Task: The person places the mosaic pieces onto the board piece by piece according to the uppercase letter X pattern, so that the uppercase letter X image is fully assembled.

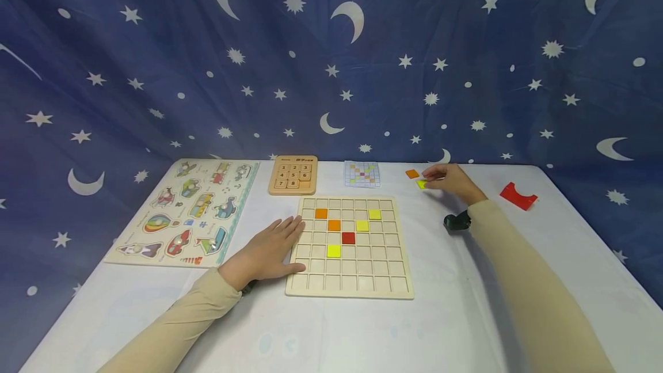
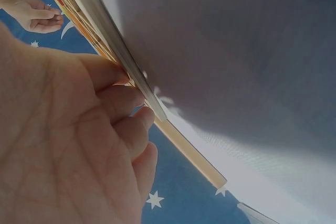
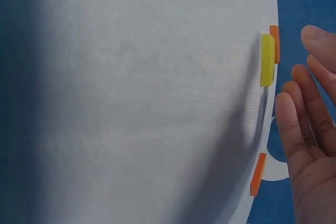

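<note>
A wooden grid board (image 1: 365,285) lies flat on the table, with orange, yellow and red square tiles in some of its cells; one is a red tile (image 1: 349,238). Spread along the board's left edge, my left hand (image 1: 266,249) rests its fingertips and thumb on the rim. The left wrist view shows those fingers (image 2: 134,129) at the board's side. Past the board's far right corner, my right hand (image 1: 449,182) hovers by a loose yellow tile (image 1: 422,185). In the right wrist view its fingers stand apart from the yellow tile (image 3: 267,60), holding nothing.
Loose orange tiles lie nearby, one behind the yellow tile (image 1: 411,174) and another nearer (image 3: 257,174). Behind the board are a pattern card (image 1: 362,174) and a wooden number puzzle (image 1: 292,175). A picture puzzle (image 1: 189,212) lies left, a red curved piece (image 1: 518,196) right.
</note>
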The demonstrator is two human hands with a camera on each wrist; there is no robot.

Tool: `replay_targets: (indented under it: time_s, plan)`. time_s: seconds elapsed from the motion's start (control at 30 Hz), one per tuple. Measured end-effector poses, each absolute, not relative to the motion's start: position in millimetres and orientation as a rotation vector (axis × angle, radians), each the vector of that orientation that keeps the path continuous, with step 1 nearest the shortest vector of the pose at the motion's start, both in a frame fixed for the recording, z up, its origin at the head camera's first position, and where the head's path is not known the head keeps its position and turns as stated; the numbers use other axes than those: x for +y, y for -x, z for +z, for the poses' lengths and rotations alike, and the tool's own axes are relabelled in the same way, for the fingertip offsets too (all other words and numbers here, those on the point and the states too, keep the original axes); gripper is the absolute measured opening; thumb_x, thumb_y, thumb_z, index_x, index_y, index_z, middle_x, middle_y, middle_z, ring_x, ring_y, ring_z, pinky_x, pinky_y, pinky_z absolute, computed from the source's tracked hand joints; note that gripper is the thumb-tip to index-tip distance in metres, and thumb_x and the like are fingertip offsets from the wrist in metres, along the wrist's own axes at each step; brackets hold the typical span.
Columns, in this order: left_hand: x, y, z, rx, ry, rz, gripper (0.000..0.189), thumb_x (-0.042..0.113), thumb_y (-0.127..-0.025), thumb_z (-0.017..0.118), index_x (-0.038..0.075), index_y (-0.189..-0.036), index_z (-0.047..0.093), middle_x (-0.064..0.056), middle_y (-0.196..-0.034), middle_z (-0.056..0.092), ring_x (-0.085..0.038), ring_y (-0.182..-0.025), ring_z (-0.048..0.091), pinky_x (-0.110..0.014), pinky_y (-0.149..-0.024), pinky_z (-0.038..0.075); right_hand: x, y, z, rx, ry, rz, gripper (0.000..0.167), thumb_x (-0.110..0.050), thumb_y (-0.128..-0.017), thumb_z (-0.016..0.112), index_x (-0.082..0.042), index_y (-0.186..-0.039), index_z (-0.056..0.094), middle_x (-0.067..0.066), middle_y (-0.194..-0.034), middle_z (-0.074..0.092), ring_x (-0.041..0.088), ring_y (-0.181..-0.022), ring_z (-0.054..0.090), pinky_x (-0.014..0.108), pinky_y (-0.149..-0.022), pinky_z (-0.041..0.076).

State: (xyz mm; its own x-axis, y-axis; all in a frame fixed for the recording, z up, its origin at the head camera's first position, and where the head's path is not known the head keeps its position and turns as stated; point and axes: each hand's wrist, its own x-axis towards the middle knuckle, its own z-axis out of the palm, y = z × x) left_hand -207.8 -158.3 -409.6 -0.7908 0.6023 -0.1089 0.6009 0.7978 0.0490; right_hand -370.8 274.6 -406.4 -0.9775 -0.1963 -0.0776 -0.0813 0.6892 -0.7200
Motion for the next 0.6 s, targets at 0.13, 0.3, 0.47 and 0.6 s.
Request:
replay_targets:
  time_s: [0.13, 0.3, 0.47, 0.6]
  plan:
    - [-158.5, 207.2, -409.7, 2.87, -0.964, 0.023, 0.084, 0.053, -0.09, 0.052, -0.005, -0.145, 0.027, -0.022, -0.153, 0.025, -0.035, -0.143, 0.025, -0.047, -0.118, 0.023, 273.0, 373.1, -409.4, 2.771, 0.239, -1.129, 0.038, -0.009, -0.085, 0.066, 0.004, -0.12, 0.06, 0.025, -0.12, 0.06, 0.032, -0.109, 0.056, 0.042, -0.098, 0.046]
    - [-158.4, 205.8, -408.4, 2.868, -0.98, 0.065, 0.085, 0.053, -0.09, 0.052, -0.007, -0.144, 0.027, -0.024, -0.152, 0.026, -0.037, -0.142, 0.024, -0.049, -0.118, 0.022, 274.1, 375.6, -412.7, 2.782, 0.229, -1.094, 0.038, -0.007, -0.083, 0.067, 0.004, -0.119, 0.061, 0.025, -0.117, 0.061, 0.031, -0.105, 0.056, 0.038, -0.094, 0.046]
    - [-158.8, 205.1, -407.4, 2.869, -0.983, 0.073, 0.086, 0.054, -0.089, 0.052, -0.007, -0.144, 0.027, -0.024, -0.152, 0.025, -0.038, -0.142, 0.024, -0.049, -0.118, 0.021, 274.4, 376.9, -414.7, 2.783, 0.216, -1.082, 0.038, -0.006, -0.082, 0.069, 0.004, -0.117, 0.062, 0.024, -0.116, 0.062, 0.029, -0.103, 0.058, 0.036, -0.092, 0.048]
    - [-158.0, 206.3, -408.3, 2.867, -0.955, 0.04, 0.085, 0.053, -0.089, 0.053, -0.005, -0.146, 0.026, -0.021, -0.154, 0.024, -0.035, -0.143, 0.023, -0.047, -0.118, 0.021, 274.9, 376.9, -414.7, 2.77, 0.209, -1.082, 0.038, -0.007, -0.081, 0.07, 0.003, -0.117, 0.063, 0.024, -0.117, 0.062, 0.029, -0.104, 0.058, 0.038, -0.093, 0.048]
